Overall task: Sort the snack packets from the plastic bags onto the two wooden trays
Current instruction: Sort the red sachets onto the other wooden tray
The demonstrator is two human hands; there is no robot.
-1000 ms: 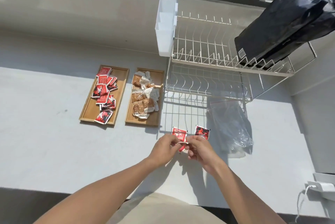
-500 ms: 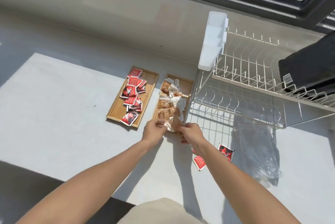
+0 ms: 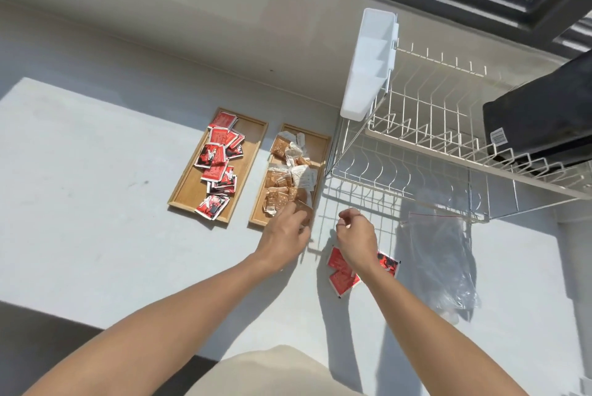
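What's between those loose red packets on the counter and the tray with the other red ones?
The tray of brown packets lies between the loose red packets and the red-packet tray, and the left hand hovers over its near end. The packets must be lifted over both.

hands (image 3: 317,235), two trays (image 3: 253,136), red packets (image 3: 342,274)

Bare counter (image 3: 96,203) lies open left of the trays (image 3: 256,139); the dish rack (image 3: 416,152) crowds their right
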